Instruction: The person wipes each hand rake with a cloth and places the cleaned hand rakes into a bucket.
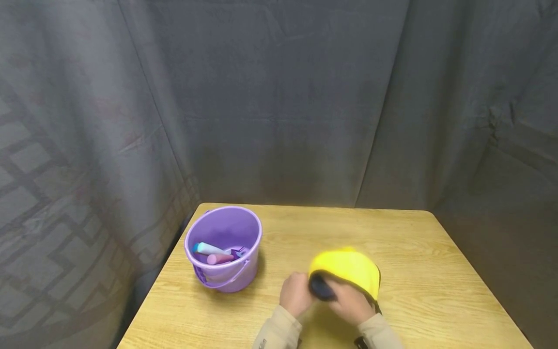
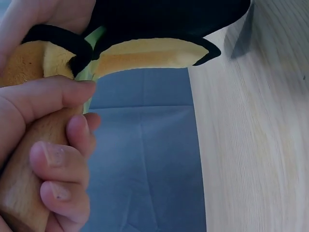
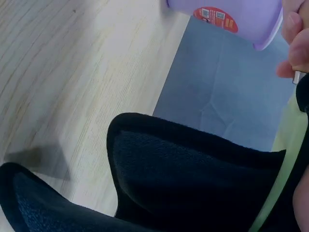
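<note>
My left hand (image 1: 295, 296) grips a wooden handle (image 2: 26, 188), its fingers curled round it. A pale green strip (image 3: 273, 191) extends from the handle's end along a yellow cloth item with black edging (image 1: 350, 266); its kind is unclear. The right hand (image 1: 352, 304) holds that cloth item close beside the left, above the table. Black lining (image 3: 183, 169) and two rounded flaps show in the right wrist view. A blurred dark oval (image 1: 321, 287) sits between the hands. The tool's far end is hidden.
A purple bucket (image 1: 252, 271) stands left of my hands on the wooden table (image 1: 418, 261). In it lie a white and blue tube (image 1: 211, 248), a pink cylinder (image 1: 221, 258) and small purple parts. Grey curtains (image 1: 279, 121) hang behind and at both sides.
</note>
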The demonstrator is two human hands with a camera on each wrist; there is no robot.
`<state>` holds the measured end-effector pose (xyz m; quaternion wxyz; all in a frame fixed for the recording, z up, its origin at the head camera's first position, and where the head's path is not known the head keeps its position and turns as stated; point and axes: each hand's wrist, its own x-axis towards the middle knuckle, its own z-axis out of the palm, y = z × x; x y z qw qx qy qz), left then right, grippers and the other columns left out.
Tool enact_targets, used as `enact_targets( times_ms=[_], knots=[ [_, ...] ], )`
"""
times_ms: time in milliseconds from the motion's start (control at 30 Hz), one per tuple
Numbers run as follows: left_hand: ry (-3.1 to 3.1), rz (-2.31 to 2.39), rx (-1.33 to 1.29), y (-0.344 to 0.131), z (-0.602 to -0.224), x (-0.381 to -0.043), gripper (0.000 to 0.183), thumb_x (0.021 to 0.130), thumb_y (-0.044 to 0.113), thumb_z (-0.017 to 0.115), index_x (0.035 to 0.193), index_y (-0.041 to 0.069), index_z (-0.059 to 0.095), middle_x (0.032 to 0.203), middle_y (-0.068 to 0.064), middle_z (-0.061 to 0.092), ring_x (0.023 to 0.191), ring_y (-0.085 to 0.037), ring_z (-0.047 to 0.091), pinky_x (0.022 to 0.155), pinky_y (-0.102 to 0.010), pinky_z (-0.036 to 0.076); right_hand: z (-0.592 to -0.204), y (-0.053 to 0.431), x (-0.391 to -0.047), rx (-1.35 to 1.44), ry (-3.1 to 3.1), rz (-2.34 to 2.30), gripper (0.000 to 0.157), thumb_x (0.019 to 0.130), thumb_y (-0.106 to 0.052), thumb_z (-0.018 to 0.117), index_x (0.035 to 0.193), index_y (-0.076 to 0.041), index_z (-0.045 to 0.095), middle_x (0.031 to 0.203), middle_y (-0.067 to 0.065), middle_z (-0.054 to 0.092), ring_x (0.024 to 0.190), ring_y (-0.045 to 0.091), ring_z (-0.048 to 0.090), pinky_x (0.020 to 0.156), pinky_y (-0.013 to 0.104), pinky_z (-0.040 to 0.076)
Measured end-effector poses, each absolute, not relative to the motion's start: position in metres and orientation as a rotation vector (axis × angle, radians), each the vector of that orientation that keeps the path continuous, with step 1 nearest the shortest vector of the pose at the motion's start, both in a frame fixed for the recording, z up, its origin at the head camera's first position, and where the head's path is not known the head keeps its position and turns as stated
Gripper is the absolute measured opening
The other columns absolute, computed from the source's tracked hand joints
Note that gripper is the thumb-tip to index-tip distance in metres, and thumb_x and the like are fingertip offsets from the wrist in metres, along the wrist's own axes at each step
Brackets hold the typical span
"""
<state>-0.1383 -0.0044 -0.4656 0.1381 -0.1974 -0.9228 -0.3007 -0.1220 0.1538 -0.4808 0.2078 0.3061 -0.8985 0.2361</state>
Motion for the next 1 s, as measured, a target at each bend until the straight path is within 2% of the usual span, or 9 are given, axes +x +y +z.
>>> enact_targets(
  times_ms=[100, 267, 467, 633, 833, 933, 1000],
  knots=[
    [-2.649, -0.832, -0.579, -0.004, -0.464, -0.138, 0.031, 0.061, 0.006, 0.062, 0.046, 0.014, 0.037, 0.042, 0.010, 0.033, 0.037, -0.001, 0.027, 0.036, -0.015, 0.025, -0.480, 0.154, -0.121, 0.835, -2.490, 0.673, 0.040, 0.077, -0.019, 0.065, 0.112, 0.000, 0.056, 0.087, 0.009, 0.066, 0.068, 0.015, 0.062, 0.063, 0.030, 0.050],
    [-2.625, -0.832, -0.591, -0.003, -0.463, -0.137, 0.034, 0.060, 0.015, 0.071, 0.045, 0.014, 0.040, 0.042, 0.009, 0.041, 0.037, -0.001, 0.031, 0.037, -0.015, 0.028, -0.481, 0.153, -0.119, 0.736, -2.515, 0.679, 0.031, 0.077, -0.008, 0.063, 0.107, -0.001, 0.058, 0.079, 0.006, 0.065, 0.063, 0.011, 0.060, 0.060, 0.028, 0.050],
    [-2.577, -0.816, -0.639, 0.000, -0.461, -0.136, 0.028, 0.059, 0.012, 0.072, 0.046, 0.014, 0.048, 0.042, 0.009, 0.047, 0.037, 0.002, 0.032, 0.037, -0.012, 0.028, -0.486, 0.156, -0.123, 0.682, -2.465, 0.660, 0.023, 0.077, -0.001, 0.060, 0.099, -0.002, 0.060, 0.079, 0.003, 0.063, 0.069, 0.011, 0.059, 0.064, 0.027, 0.049],
    [-2.560, -0.783, -0.662, 0.000, -0.459, -0.134, 0.030, 0.059, 0.010, 0.071, 0.045, 0.015, 0.045, 0.041, 0.012, 0.042, 0.036, 0.004, 0.027, 0.036, -0.011, 0.025, -0.490, 0.159, -0.126, 0.689, -2.478, 0.682, 0.020, 0.079, -0.004, 0.060, 0.099, -0.003, 0.059, 0.078, 0.000, 0.060, 0.068, 0.008, 0.056, 0.063, 0.026, 0.048],
    [-2.505, -0.850, -0.721, 0.002, -0.462, -0.135, 0.012, 0.060, 0.002, 0.064, 0.057, 0.013, 0.059, 0.041, 0.014, 0.034, 0.036, 0.006, 0.017, 0.033, -0.008, 0.018, -0.489, 0.162, -0.130, 0.611, -2.457, 0.637, 0.024, 0.071, -0.003, 0.066, 0.095, -0.005, 0.061, 0.076, -0.002, 0.059, 0.068, 0.010, 0.056, 0.064, 0.028, 0.048],
    [-2.506, -0.879, -0.733, 0.002, -0.462, -0.135, 0.011, 0.061, 0.002, 0.065, 0.067, 0.011, 0.066, 0.041, 0.014, 0.034, 0.035, 0.007, 0.016, 0.032, -0.007, 0.017, -0.487, 0.163, -0.130, 0.594, -2.479, 0.648, 0.023, 0.074, -0.003, 0.065, 0.097, -0.003, 0.060, 0.079, 0.001, 0.061, 0.071, 0.013, 0.058, 0.065, 0.029, 0.048],
    [-2.522, -0.888, -0.737, 0.002, -0.462, -0.135, 0.007, 0.064, 0.004, 0.067, 0.066, 0.011, 0.066, 0.042, 0.014, 0.039, 0.035, 0.007, 0.019, 0.033, -0.007, 0.019, -0.487, 0.167, -0.132, 0.554, -2.515, 0.673, 0.024, 0.076, -0.002, 0.062, 0.100, -0.001, 0.059, 0.083, 0.005, 0.062, 0.071, 0.015, 0.059, 0.065, 0.031, 0.049]
  ],
)
